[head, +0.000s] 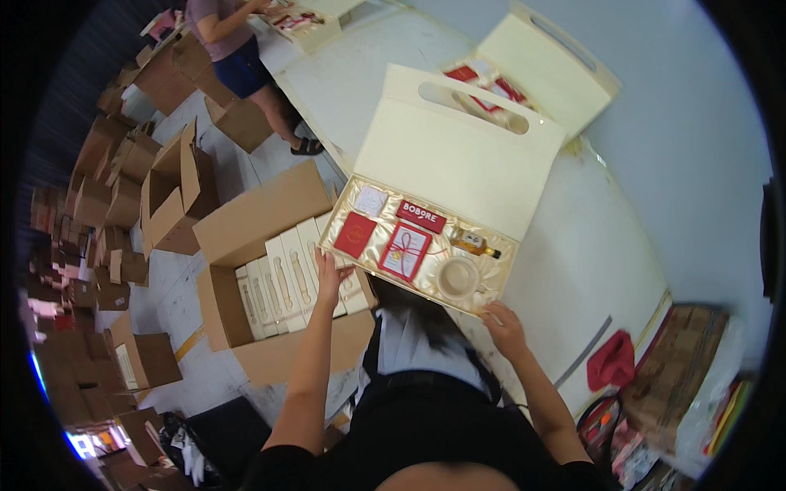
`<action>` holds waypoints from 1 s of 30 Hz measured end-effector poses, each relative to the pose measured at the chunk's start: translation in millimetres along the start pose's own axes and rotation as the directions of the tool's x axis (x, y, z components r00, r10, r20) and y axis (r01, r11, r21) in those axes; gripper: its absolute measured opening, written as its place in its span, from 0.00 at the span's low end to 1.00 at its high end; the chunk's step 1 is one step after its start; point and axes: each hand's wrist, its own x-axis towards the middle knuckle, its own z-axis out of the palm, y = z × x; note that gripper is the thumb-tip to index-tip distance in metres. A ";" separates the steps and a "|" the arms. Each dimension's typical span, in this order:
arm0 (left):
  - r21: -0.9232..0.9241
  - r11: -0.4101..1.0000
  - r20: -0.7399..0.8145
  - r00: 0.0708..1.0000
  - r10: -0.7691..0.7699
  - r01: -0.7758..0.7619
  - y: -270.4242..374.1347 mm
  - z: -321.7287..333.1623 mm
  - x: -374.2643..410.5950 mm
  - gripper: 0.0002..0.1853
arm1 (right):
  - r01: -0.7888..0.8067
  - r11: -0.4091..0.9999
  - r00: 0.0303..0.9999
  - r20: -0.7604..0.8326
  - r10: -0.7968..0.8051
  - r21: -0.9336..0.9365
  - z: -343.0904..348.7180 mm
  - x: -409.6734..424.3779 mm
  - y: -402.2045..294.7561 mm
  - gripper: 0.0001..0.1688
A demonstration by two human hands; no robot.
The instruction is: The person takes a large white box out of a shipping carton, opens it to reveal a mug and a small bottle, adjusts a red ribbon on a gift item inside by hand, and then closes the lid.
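A cream gift box [454,153] lies before me with its handled lid raised, held at its near corners. My left hand [331,276] grips the left corner, and my right hand [505,328] is on the right one. Pale satin lines the tray. In it sit a small white box [370,201], a red booklet or card [355,235], a red Bobore packet [421,216], a red-edged packet tied with cord [405,251], a small amber bottle [474,242] and a pale round cup or candle [458,277].
Left of me, an open carton [224,307] holds several upright cream boxes [288,279]. A second open gift box [546,67] stands farther back on the white table [571,245]. A red cloth [611,361] lies at right. Another person [230,46] stands at the far table; cartons [175,202] crowd the floor.
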 end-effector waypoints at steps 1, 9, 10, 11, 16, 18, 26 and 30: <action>0.065 0.991 0.019 0.993 -0.119 0.117 25.2 21.3 -15.0 0.29 | -0.043 0.998 0.999 0.004 0.043 -0.041 -13.9 -22.1 -3.1 0.10; 0.298 0.954 0.416 0.897 -0.145 0.016 -4.2 59.0 -62.3 0.22 | -0.343 0.939 0.939 -0.028 0.343 -0.008 -59.6 -155.2 -40.2 0.17; 0.263 0.965 0.467 0.872 -0.148 0.023 -2.1 64.9 -63.0 0.23 | -0.386 0.923 0.922 -0.046 0.385 0.001 -61.2 -157.0 -47.4 0.18; 0.302 0.952 0.485 0.852 -0.198 0.050 2.5 68.0 -62.7 0.23 | -0.426 0.905 0.903 -0.064 0.426 0.011 -62.8 -156.3 -54.9 0.19; 0.525 0.545 0.573 0.745 0.342 -0.654 22.7 80.2 -22.6 0.19 | -0.694 0.700 0.602 -0.398 0.692 0.168 -59.6 -135.9 -69.8 0.15; 0.603 0.591 0.458 0.839 0.294 -0.536 44.9 90.6 -19.5 0.17 | -0.791 0.584 0.418 -0.537 0.733 0.181 -64.6 -123.0 -54.8 0.12; 0.466 0.072 0.881 0.470 0.050 -0.882 88.1 137.5 -14.9 0.18 | -0.835 0.425 0.371 -0.214 0.904 0.348 -70.8 -142.4 -40.3 0.07; 0.598 -0.017 0.789 0.593 -0.160 -0.801 100.1 135.3 -21.7 0.18 | -0.826 0.482 0.451 -0.172 0.876 0.292 -61.8 -147.0 -41.7 0.09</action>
